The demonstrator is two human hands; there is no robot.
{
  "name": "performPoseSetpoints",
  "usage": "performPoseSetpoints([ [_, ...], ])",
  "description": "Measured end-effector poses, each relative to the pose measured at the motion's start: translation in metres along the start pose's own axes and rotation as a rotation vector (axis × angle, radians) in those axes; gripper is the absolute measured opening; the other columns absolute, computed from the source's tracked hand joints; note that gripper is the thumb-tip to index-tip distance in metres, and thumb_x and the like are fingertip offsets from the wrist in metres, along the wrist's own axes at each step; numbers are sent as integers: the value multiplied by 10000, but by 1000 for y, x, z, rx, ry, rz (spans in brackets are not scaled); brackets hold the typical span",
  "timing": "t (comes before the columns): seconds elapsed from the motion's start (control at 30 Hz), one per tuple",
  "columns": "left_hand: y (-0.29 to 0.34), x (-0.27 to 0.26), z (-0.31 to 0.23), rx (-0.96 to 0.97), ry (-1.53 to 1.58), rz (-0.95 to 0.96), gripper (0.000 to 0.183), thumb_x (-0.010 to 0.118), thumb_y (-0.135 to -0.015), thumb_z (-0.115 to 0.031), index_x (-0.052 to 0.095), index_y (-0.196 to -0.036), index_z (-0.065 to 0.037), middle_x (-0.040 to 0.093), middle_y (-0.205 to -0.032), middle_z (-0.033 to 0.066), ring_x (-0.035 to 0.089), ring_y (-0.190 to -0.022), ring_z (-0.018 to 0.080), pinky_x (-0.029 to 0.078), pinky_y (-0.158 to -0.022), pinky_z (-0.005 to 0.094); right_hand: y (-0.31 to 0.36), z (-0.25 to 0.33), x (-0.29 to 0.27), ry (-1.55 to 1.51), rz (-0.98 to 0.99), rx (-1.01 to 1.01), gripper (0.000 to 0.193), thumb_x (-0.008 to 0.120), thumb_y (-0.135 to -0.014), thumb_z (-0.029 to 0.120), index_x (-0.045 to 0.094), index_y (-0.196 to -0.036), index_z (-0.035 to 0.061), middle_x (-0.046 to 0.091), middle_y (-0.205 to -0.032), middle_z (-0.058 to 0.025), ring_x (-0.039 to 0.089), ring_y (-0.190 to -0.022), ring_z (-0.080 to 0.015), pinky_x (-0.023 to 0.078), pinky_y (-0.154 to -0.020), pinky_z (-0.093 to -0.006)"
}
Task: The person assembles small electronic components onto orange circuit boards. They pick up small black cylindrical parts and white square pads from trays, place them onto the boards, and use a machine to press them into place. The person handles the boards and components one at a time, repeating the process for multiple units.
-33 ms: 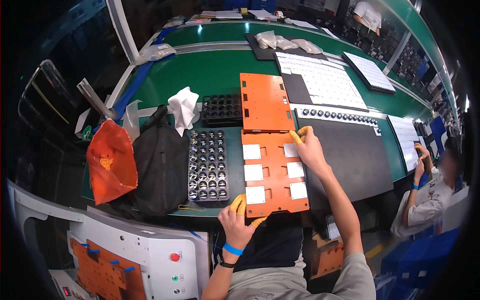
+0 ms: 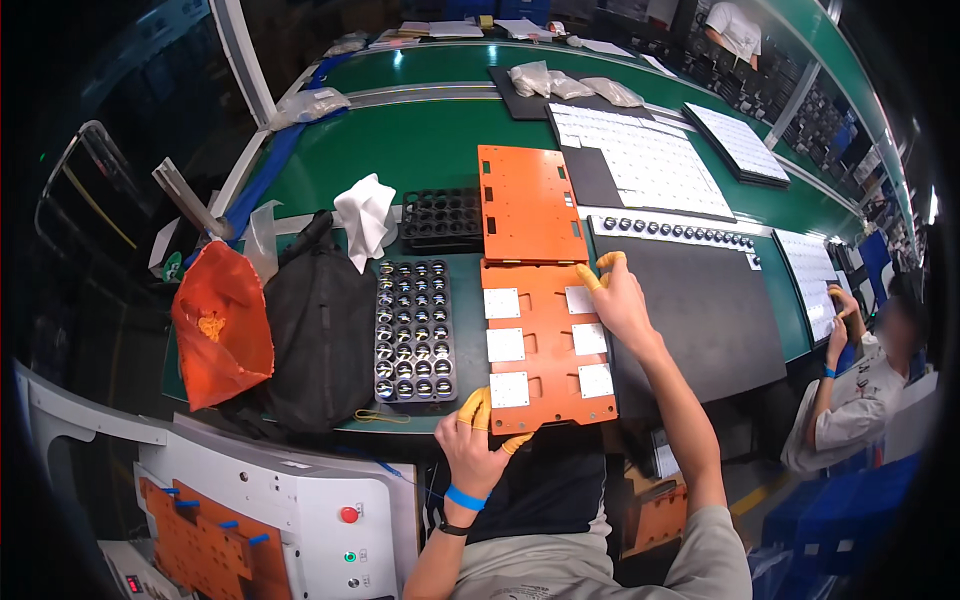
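An orange hinged fixture (image 2: pixel 546 345) lies unfolded before me, its upper leaf (image 2: pixel 532 205) flat on the far side. Three small white square plates sit along each long side of the near leaf, such as this white plate (image 2: pixel 509 390). My left hand (image 2: pixel 472 445), with yellow finger covers, grips the near left corner, fingers along the side and thumb at the front edge. At the far right corner, beside the hinge, my right hand (image 2: pixel 620 300) holds the edge between bent thumb and fingers. Part of the right fingers' contact is hidden.
Left of the fixture stand a black tray of round lens-like parts (image 2: pixel 414 330), a black bag (image 2: pixel 318 330) and an orange-red pouch (image 2: pixel 222 325). On the right lie a dark mat (image 2: pixel 690 310) and a white strip with black round parts (image 2: pixel 675 232). A co-worker (image 2: pixel 850 390) sits far right.
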State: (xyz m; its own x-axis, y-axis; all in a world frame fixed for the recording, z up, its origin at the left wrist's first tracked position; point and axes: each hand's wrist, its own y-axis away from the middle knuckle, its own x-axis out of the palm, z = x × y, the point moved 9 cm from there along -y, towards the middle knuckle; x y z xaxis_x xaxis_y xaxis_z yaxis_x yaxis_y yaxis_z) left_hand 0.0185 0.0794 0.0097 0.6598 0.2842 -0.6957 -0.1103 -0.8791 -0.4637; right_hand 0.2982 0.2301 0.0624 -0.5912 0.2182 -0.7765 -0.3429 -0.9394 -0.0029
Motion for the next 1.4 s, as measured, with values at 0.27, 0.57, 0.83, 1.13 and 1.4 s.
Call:
performPoseSetpoints([
  [0.27, -5, -5, -5, 20, 3, -23, 747, 763, -774, -576, 609, -1287, -55, 589, -1275, 49, 498, -1113, 270, 354, -974, 443, 7, -10, 5, 46, 7, -54, 453, 628, -966, 403, 599, -932, -48, 671, -781, -262, 667, -816, -439, 506, -738, -493],
  [0.57, -3, -2, -4, 21, -5, -35, 775, 767, -753, -594, 610, -1275, -42, 577, -1280, 74, 484, -1131, 293, 348, -985, 459, 26, -2, -2, 99, -78, -72, 393, 585, -994, 320, 625, -869, -50, 672, -793, -280, 648, -809, -477, 495, -721, -526],
  [0.83, -1, -1, -2, 34, -22, -30, 806, 757, -750, -623, 603, -1276, -32, 572, -1293, 91, 482, -1134, 310, 344, -988, 466, 25, -8, -11, -119, -66, -94, 362, 636, -986, 271, 647, -831, -55, 579, -619, -170, 521, -591, -270, 425, -569, -423],
  [1.13, 0, 1, -1, 45, -24, -26, 826, 745, -759, -630, 589, -1278, -7, 562, -1297, 111, 475, -1139, 328, 338, -996, 482, -35, -80, -102, 310, -204, -64, 208, 666, -909, 206, 701, -885, 2, 695, -812, -233, 685, -816, -407, 518, -724, -493],
  [1.4, 2, 6, -2, 41, -35, -26, 859, 754, -762, -614, 564, -1313, 17, 545, -1318, 125, 450, -1171, 346, 329, -1014, 496, -44, -230, -260, 840, -675, -51, 194, 649, -916, 244, 626, -867, 58, 689, -758, -187, 690, -701, -377, 533, -622, -487],
])
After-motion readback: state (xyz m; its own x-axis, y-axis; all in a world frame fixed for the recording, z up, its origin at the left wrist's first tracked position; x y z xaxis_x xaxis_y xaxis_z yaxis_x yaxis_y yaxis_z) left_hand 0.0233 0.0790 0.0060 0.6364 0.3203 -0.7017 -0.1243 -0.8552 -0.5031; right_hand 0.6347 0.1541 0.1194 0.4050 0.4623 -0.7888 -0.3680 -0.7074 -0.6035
